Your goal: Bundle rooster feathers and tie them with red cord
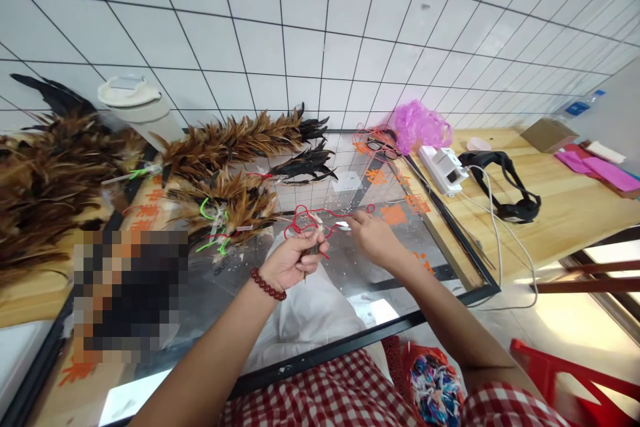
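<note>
Above the glass-topped table [350, 320], my left hand [295, 257] is closed around a small dark feather bundle [312, 250] with pale quill ends pointing up. A beaded bracelet is on that wrist. My right hand [373, 237], fingers pinched, holds the red string [333, 212] to the right of the bundle. The string loops loosely between both hands, and a short end shows below my left fingers. A small white piece [343, 225] is beside my right fingertips; whether they touch it is unclear.
Brown feather bundles [240, 143] fill the left and back, near a white lidded container [145, 110]. At the back right are a pink plastic bag [420, 125], a white power strip [443, 170] with a cable, and a black strap [520, 203]. A red stool [575, 370] stands lower right.
</note>
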Motion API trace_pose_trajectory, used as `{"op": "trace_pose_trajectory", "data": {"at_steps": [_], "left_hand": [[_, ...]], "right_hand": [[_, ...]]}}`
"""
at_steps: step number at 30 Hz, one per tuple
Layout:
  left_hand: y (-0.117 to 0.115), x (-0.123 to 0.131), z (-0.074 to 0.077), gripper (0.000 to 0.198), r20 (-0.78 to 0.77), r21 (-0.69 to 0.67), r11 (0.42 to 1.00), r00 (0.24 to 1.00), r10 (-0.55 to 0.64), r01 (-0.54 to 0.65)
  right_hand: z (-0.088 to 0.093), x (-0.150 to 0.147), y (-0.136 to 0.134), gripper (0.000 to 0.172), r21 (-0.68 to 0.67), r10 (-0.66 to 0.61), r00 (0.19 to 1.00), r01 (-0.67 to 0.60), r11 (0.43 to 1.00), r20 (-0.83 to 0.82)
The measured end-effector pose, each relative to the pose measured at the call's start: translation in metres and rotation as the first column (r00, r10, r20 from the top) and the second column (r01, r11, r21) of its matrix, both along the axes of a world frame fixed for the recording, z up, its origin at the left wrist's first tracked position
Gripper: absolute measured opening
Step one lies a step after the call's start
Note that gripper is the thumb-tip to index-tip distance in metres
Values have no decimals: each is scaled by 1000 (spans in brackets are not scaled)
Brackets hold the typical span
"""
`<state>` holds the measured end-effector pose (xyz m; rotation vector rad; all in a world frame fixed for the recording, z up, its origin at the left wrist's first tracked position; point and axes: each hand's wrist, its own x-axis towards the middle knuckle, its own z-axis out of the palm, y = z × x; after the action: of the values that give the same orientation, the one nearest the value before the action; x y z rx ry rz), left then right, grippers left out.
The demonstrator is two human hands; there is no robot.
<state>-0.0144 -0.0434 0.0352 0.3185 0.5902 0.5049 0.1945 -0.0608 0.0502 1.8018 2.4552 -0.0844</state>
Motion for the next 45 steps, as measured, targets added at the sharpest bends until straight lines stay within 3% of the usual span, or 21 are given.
{"op": "trace_pose_trajectory", "data": {"at_steps": [25,35,45], "left_hand": [[-1,2,-3,11,-6,-21,1000,1000,0,0],[-2,-1,-1,19,100,130,991,995,29,-42],[-4,5,-10,18,-17,101,995,1000,-22,23]], "right_hand": [[-8,-13,-1,28,41,56,990,-62,997,132],[-18,-1,1,29,69,-28,999,25,997,40],[-9,-3,3,28,85,-38,992,28,996,118]]}}
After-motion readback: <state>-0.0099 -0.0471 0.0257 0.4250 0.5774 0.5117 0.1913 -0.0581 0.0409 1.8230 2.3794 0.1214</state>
